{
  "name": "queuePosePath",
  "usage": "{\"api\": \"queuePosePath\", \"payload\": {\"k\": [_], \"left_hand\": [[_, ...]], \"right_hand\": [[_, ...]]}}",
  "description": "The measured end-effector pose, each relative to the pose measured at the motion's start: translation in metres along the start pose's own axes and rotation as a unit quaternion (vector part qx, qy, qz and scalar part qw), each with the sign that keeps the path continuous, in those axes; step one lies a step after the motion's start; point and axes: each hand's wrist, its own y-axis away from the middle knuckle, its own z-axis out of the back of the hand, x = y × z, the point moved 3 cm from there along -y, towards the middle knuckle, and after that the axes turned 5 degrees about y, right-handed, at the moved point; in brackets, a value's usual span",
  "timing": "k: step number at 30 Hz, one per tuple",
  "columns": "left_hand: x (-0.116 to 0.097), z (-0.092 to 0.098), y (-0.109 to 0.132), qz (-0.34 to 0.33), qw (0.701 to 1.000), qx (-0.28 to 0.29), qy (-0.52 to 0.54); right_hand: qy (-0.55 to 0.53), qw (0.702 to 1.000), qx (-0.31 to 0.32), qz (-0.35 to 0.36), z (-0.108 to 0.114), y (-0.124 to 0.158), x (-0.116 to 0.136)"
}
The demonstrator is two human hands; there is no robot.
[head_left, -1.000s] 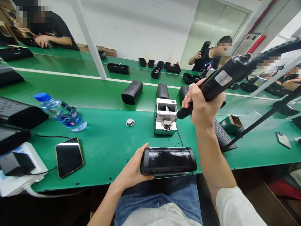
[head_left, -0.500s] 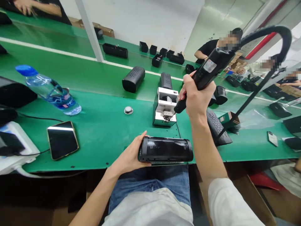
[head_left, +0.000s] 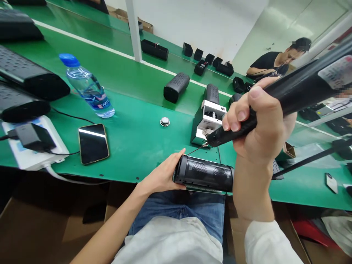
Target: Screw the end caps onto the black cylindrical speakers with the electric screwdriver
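My left hand (head_left: pixel 162 176) grips the left end of a black cylindrical speaker (head_left: pixel 205 177) lying at the near edge of the green bench. My right hand (head_left: pixel 257 126) is wrapped round a black electric screwdriver (head_left: pixel 286 97), held slanting down to the left. Its thin bit (head_left: pixel 196 148) hangs just above the speaker's left end, close to my left fingertips. A small white and silver screw feeder box (head_left: pixel 207 119) stands right behind the bit.
On the green bench (head_left: pixel 132 139) lie a phone (head_left: pixel 92 143), a water bottle (head_left: pixel 87 87), a small round metal part (head_left: pixel 164 121) and a white power strip with a black adapter (head_left: pixel 33 141). More black speakers sit at the left and on the conveyor behind. Another person sits at the far right.
The screwdriver has come away from the feeder box and its bit now hangs over the speaker's left end. My head has swung, shifting the whole scene to the right.
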Motion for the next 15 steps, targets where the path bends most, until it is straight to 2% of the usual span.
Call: {"api": "queuePosePath", "payload": {"k": [8, 12, 15], "left_hand": [[-0.002, 0.0, -0.001, -0.003, 1.0, 0.003, 0.01], [0.0, 0.0, 0.001, -0.011, 1.0, -0.005, 0.02], [0.005, -0.003, 0.005, -0.011, 0.999, -0.023, 0.031]], "right_hand": [[-0.004, 1.0, 0.007, -0.015, -0.011, 0.0, 0.004], [-0.023, 0.999, 0.032, -0.01, -0.016, 0.002, -0.013], [-0.031, 0.996, 0.065, -0.054, -0.02, 0.015, -0.032]]}}
